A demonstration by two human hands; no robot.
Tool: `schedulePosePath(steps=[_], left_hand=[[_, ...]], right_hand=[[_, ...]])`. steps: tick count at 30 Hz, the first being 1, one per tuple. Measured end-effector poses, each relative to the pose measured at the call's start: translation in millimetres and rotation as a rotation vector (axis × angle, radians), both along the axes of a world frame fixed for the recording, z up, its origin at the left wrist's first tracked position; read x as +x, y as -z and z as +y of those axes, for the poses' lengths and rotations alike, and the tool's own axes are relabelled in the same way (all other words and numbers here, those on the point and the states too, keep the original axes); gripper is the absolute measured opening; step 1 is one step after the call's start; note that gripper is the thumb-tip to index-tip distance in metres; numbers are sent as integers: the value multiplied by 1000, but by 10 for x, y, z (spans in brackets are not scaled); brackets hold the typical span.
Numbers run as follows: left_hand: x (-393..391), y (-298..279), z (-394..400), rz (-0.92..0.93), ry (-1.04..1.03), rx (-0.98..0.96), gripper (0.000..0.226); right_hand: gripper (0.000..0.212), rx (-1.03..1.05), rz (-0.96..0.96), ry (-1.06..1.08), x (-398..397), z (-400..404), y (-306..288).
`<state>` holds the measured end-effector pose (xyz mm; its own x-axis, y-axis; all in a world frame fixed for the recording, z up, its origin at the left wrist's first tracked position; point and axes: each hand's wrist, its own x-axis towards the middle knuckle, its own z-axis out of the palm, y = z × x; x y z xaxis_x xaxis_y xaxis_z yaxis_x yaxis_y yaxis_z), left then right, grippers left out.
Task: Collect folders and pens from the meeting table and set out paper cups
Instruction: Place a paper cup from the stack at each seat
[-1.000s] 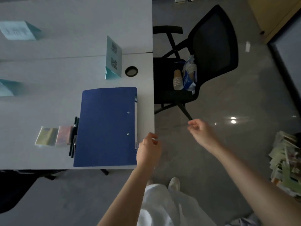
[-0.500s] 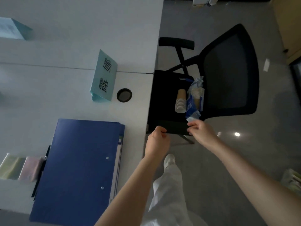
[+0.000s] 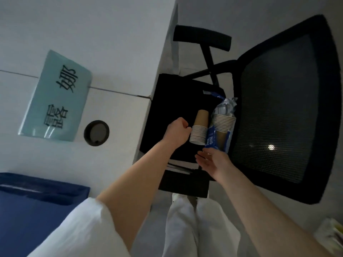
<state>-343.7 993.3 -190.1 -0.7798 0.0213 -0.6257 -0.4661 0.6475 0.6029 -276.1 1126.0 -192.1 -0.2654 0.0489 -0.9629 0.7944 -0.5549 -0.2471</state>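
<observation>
A loose stack of brown paper cups [image 3: 199, 128] lies on the black chair seat [image 3: 174, 104]. Beside it on the right lies a second cup stack in a torn blue and clear wrapper [image 3: 221, 125]. My left hand [image 3: 178, 132] is curled into a fist, its knuckles right against the left side of the loose stack. My right hand [image 3: 213, 162] is open, palm up, fingers straight, just below the wrapper's lower end. A blue folder [image 3: 37, 210] lies on the white table [image 3: 115, 43] at the lower left, partly cut off. No pens show.
A pale green name card [image 3: 55, 97] stands on the table beside a round cable hole [image 3: 96, 133]. The chair's mesh back [image 3: 278, 112] and armrest [image 3: 202, 38] are to the right of the table's edge. Loose papers [image 3: 332, 236] lie on the floor at the lower right.
The view has moved in over the chair. Both hands went forward to the cups: the left fist now meets the loose stack, and the right hand opened under the wrapper.
</observation>
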Motion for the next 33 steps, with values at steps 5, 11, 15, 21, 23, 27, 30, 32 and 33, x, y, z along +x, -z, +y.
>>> schedulePosePath(steps=[5, 11, 15, 21, 23, 27, 30, 32, 33], left_hand=[[-427, 795, 269, -49, 51, -46, 53], [-781, 1592, 523, -69, 38, -100, 66], [-894, 1861, 625, -61, 127, -5, 78], [-915, 1972, 606, -54, 96, 47, 73], [-879, 1927, 542, -41, 8, 48, 68], [-731, 1680, 421, -11, -150, 90, 58], [-648, 1283, 330, 38, -242, 178, 53], [-574, 923, 270, 37, -308, 239, 53], [-536, 749, 245, 40, -336, 261, 53]], right_hand=[[34, -123, -122, 175, -226, 37, 645], [43, -157, -171, 192, -378, 32, 1173], [32, -214, -159, 340, -451, 10, 1345], [20, -225, -123, 471, -464, -65, 1411], [20, -198, -137, 467, -442, -81, 1367], [23, -166, -143, 457, -375, -152, 1167], [23, -134, -84, 450, -318, -208, 888], [26, -104, -26, 416, -264, -236, 652], [29, -100, 3, 412, -238, -247, 535]])
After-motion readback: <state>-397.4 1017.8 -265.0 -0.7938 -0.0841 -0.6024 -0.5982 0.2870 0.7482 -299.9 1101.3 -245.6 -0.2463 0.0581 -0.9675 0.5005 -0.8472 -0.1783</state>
